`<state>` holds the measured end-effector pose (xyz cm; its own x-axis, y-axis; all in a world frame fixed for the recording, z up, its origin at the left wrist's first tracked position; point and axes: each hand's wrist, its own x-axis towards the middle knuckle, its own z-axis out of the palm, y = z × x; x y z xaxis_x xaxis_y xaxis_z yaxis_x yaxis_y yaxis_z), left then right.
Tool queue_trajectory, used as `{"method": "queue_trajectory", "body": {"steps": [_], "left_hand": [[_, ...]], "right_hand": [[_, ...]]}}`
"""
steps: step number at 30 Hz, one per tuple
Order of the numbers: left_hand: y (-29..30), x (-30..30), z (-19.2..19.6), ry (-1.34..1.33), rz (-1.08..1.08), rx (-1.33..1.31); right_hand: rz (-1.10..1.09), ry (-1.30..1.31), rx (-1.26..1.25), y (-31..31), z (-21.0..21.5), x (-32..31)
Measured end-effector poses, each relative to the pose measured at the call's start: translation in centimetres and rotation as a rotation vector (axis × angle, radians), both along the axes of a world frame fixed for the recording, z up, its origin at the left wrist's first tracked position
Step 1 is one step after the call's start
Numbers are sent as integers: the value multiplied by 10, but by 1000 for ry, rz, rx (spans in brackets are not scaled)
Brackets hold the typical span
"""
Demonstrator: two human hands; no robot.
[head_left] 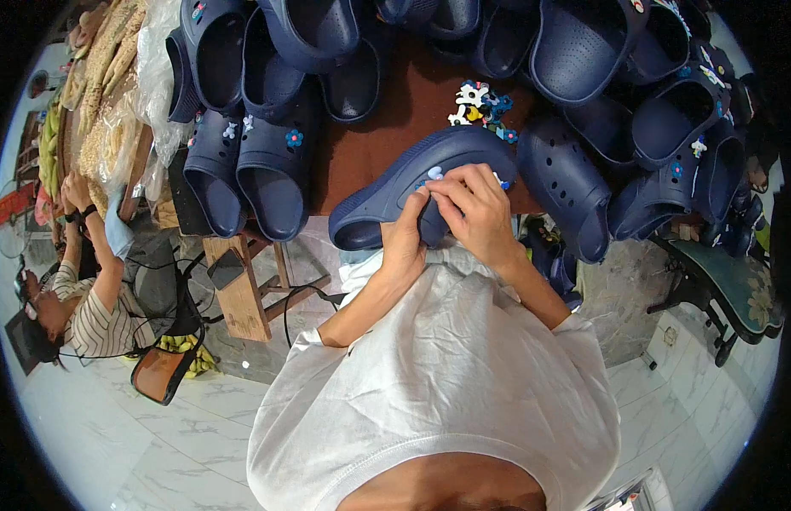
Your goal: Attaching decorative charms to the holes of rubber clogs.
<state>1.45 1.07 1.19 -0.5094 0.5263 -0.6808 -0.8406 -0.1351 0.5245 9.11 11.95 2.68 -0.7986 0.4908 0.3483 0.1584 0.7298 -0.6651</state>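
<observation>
Both hands hold 1 navy clog [395, 192] over the tabletop [395, 119] edge: left hand [405, 241] grips its side, right hand [472, 209] pinches a pale charm [434, 173] onto its upper. Seating looks underway; firm pressing follows.

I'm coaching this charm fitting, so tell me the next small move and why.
Probably press the white charm down into the navy clog: the right hand has its fingertips on it, the left hand steadies the clog from below, and it doesn't look seated.
</observation>
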Motion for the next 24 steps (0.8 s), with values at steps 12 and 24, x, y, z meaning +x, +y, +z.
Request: {"method": "queue_trajectory", "body": {"steps": [12, 24], "left_hand": [[-6, -5, -8, -204, 22, 163], [-10, -6, -3, -160, 3, 219]], "right_hand": [[-34, -6, -101, 6, 1, 5], [-39, -95, -145, 9, 5, -2]]}}
